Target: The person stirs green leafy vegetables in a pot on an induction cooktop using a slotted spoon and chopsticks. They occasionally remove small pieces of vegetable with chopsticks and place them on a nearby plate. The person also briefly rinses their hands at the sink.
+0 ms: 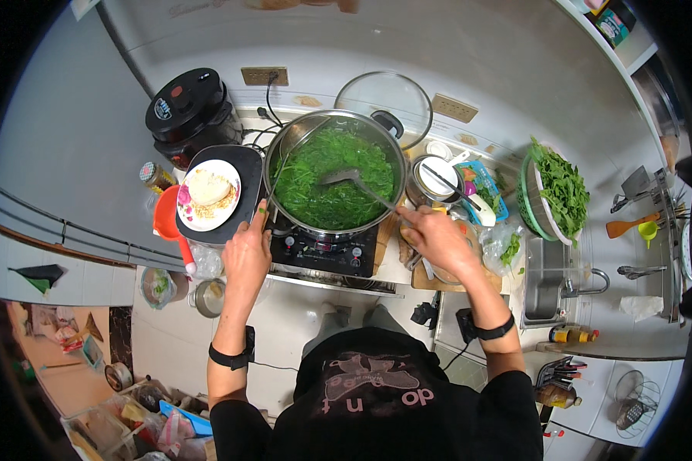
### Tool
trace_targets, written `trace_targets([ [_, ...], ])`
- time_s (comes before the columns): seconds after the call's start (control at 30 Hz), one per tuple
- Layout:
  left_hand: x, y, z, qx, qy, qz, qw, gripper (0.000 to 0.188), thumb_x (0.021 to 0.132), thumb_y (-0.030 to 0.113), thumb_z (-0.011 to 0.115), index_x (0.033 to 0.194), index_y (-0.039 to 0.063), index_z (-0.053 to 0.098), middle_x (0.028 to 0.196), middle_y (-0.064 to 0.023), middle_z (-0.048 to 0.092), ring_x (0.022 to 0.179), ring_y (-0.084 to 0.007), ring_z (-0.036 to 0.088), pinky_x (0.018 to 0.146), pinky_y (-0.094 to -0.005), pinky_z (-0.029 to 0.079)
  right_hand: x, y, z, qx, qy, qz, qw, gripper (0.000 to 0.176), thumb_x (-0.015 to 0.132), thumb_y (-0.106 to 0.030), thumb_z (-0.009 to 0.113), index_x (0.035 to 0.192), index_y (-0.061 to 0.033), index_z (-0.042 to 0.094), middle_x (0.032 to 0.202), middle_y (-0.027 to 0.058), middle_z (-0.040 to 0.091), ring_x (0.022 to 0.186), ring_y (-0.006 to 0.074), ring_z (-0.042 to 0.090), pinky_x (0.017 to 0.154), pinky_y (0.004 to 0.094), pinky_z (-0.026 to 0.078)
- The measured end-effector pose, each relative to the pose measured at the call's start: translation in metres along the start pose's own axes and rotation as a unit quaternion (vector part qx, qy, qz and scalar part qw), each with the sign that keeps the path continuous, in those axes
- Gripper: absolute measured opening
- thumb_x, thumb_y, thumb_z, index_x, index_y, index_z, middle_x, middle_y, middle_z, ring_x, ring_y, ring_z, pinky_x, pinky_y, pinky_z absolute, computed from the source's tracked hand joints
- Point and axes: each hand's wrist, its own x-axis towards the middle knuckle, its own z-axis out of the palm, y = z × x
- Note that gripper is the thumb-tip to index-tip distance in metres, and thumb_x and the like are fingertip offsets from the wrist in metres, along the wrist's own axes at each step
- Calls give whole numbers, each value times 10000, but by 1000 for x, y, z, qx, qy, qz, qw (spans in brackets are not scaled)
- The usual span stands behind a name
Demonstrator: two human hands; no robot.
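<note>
A large steel pot (401, 196) full of leafy greens (323, 155) in water stands on a black induction cooker (323, 253). My right hand (438, 236) grips the handle of a metal spatula (340, 176), whose blade lies among the greens. At the pot's left, my left hand (248, 248) holds the handle of a second metal utensil (303, 135), apparently a strainer or ladle; its head is at the pot's upper left rim. Beside that hand, a floral plate (230, 216) with a pale round mound of food and chopped bits sits on a black appliance (254, 167).
A glass lid (363, 92) leans on the wall behind the pot. Left stand a pressure cooker (193, 115) and red plastic ladle (166, 213). Right are a small steel pot (415, 193), a blue basket (501, 213), a colander of raw greens (562, 196) and a sink (545, 282).
</note>
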Motion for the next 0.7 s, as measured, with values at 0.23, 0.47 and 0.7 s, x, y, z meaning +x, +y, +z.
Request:
trace_targets([
  [0.23,-7,1,-4,-39,29,17,999,575,919,117,680,1469,201,533,946,-203,687,797,-443,689,675,-551,545,38,-26,46,-93,-1,-31,995,463,906,-112,643,1368,-120,612,954,183,639,809,396,691,714,494,568],
  [0.47,-19,5,-11,-28,15,9,999,571,917,110,683,1465,183,540,933,-209,692,808,-437,690,678,-536,544,66,-30,66,-68,18,-9,997,430,923,-146,655,1351,-115,622,1010,190,665,844,405,700,738,504,578],
  [0.7,-27,-3,-12,-66,13,24,997,574,908,121,699,1461,170,551,934,-224,699,842,-430,690,719,-525,546,37,11,2,-53,102,25,993,392,947,-134,633,1326,-36,615,1027,253,678,876,446,697,783,520,582],
])
